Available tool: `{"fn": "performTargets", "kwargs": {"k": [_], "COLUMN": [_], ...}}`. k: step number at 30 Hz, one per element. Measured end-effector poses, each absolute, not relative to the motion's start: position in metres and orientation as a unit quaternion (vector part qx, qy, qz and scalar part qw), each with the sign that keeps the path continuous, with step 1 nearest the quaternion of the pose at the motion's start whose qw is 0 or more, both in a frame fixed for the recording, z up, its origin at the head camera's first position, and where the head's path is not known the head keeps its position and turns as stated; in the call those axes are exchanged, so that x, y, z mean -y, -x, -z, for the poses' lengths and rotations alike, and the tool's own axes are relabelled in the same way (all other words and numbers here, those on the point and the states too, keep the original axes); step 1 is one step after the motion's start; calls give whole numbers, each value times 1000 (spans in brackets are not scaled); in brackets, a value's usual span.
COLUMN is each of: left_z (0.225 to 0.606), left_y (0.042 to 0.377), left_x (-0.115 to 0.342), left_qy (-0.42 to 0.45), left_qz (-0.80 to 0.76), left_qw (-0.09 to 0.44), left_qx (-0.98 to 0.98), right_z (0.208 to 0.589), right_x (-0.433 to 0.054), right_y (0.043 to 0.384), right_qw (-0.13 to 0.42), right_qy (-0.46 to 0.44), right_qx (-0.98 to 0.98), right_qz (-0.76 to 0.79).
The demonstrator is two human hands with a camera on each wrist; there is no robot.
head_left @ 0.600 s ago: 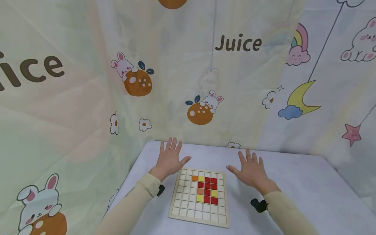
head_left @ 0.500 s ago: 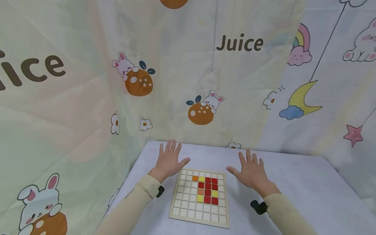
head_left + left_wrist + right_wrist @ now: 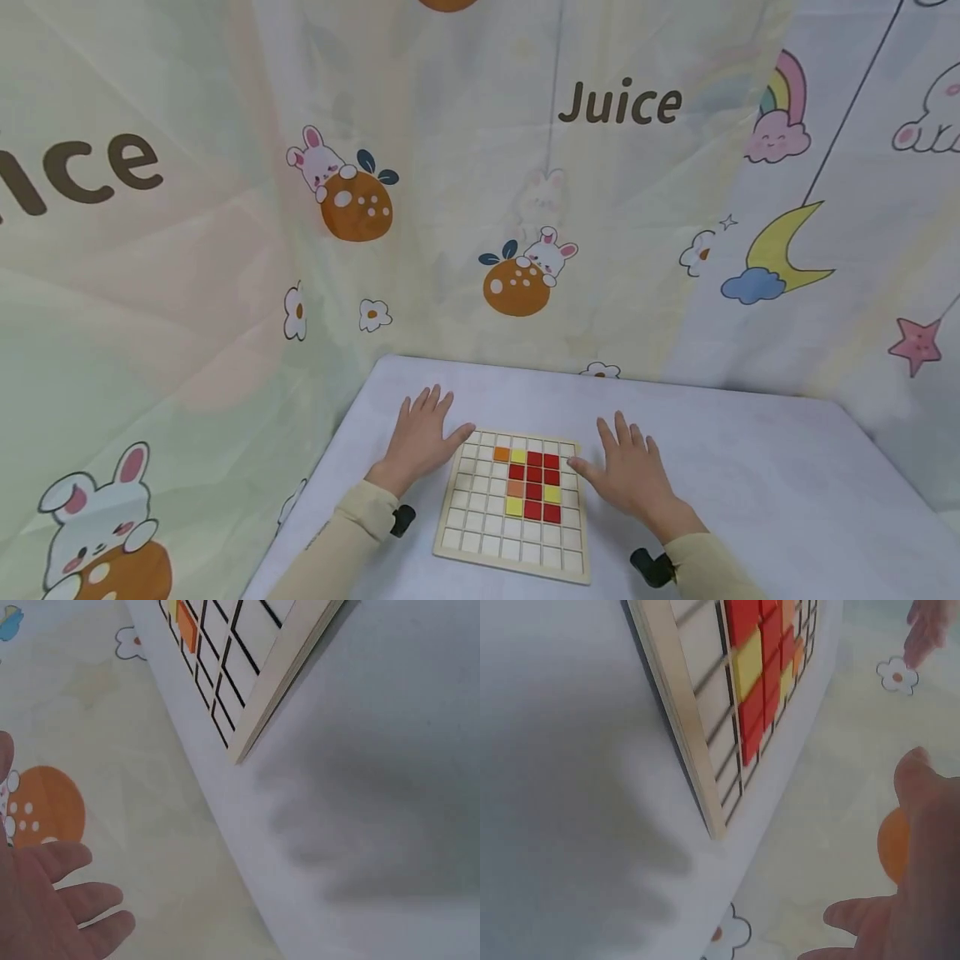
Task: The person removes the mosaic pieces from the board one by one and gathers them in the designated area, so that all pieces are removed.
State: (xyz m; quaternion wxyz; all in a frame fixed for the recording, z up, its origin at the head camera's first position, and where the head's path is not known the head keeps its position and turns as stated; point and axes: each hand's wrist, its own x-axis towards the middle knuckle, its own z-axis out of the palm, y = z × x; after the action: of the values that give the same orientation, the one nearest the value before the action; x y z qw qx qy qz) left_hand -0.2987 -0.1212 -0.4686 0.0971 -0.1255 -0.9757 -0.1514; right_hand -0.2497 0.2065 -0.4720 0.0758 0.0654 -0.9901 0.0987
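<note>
A square wooden grid board [image 3: 491,523] lies on the table between both hands. Most of its cells are pale; red tiles [image 3: 534,473], a few yellow tiles [image 3: 552,494], an orange tile [image 3: 502,454] and a peach tile [image 3: 516,488] fill some others. My left hand [image 3: 420,437] is spread beside the board's far left corner, its thumb near that corner. On the other side, my right hand [image 3: 633,475] is spread too, thumb tip overlapping the board's right edge in the head view. Both wrist views show a gap between the hand and the board, with nothing held.
A white cloth covers the table [image 3: 750,475]. Behind and to the left hangs a printed curtain [image 3: 450,167] with rabbits, oranges and lettering. Dark wrist cameras [image 3: 652,568] sit under both wrists. Hand shadows fall on the cloth in the wrist views.
Both hands have come down and nearer to the person in the head view, the right one also slightly leftward towards the board. The board and tiles keep their arrangement; the head view has shifted a little.
</note>
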Motion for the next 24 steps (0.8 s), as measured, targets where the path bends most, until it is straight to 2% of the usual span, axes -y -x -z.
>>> {"fn": "performTargets", "kwargs": {"k": [7,12,18,24], "left_z": [495,512,524,530], "left_y": [291,286,280,276], "left_x": [120,119,116,114], "left_qy": [127,134,127,102], "left_qz": [200,212,247,318], "left_qw": [64,31,20,2], "left_qx": [969,968,960,943], "right_z": [488,498,510,521], "right_x": [-193,-188,-177,-166], "right_y": [238,230,225,220], "right_qw": [14,-10,-24,-6], "right_qy": [-53,-52,-37,-27], "right_qx": [989,981,972,967], "right_qz": [-136,-185,-230,-253]}}
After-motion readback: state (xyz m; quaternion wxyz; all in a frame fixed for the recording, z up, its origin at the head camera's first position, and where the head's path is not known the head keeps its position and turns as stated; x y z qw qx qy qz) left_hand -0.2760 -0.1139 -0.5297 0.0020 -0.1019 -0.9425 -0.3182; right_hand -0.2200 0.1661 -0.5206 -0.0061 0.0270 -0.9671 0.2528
